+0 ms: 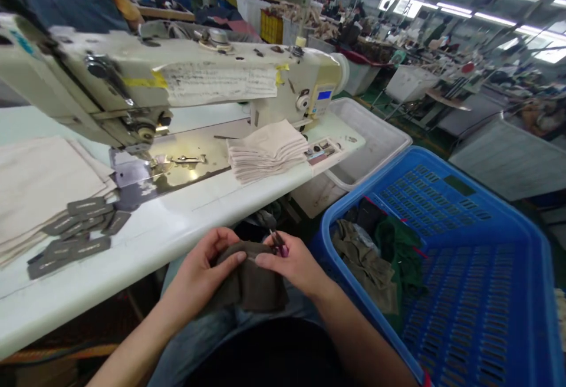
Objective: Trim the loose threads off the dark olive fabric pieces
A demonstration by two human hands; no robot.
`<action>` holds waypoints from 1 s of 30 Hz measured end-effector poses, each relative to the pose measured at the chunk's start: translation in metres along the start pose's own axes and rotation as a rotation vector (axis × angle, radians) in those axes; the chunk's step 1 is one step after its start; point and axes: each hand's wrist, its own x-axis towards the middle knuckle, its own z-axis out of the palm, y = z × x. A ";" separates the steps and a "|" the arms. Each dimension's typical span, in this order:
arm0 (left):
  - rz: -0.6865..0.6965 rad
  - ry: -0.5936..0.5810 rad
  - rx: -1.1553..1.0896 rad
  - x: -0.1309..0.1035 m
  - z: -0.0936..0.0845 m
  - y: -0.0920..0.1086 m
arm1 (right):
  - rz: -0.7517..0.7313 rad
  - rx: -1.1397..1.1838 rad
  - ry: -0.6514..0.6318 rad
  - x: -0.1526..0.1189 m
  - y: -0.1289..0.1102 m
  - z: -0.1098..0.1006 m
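Spanning the left and far side: white counter (177,228), carrying a cream sewing machine (177,74) with a blue display. Filling the near right: blue slatted basket (464,245), holding olive and green garments (375,257) in its left end. Beyond it, far right of the counter edge: white bin (375,139). Lying far left on the counter: broad pale fabric sheets (39,180). Right of the needle plate: stack of folded cream pieces (265,151). Near left on the counter: scattered grey slotted patches (75,233). Below the counter edge, over the lap: dark brown fabric piece (252,281), pinched from the left by left hand (198,272), grip closed on its upper edge. Right hand (292,266) touching the same piece, grip closed on small snips with a pink handle (279,245), blades pointing up.
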 end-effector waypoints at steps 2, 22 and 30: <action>0.183 0.097 0.180 0.004 0.006 -0.002 | 0.090 0.156 0.028 0.002 0.006 -0.006; 0.107 0.011 0.764 -0.036 -0.027 -0.064 | -0.353 -0.867 -0.105 0.031 0.077 0.040; 0.349 0.062 0.786 -0.050 -0.018 -0.053 | -0.137 -0.399 -0.090 0.032 0.064 0.039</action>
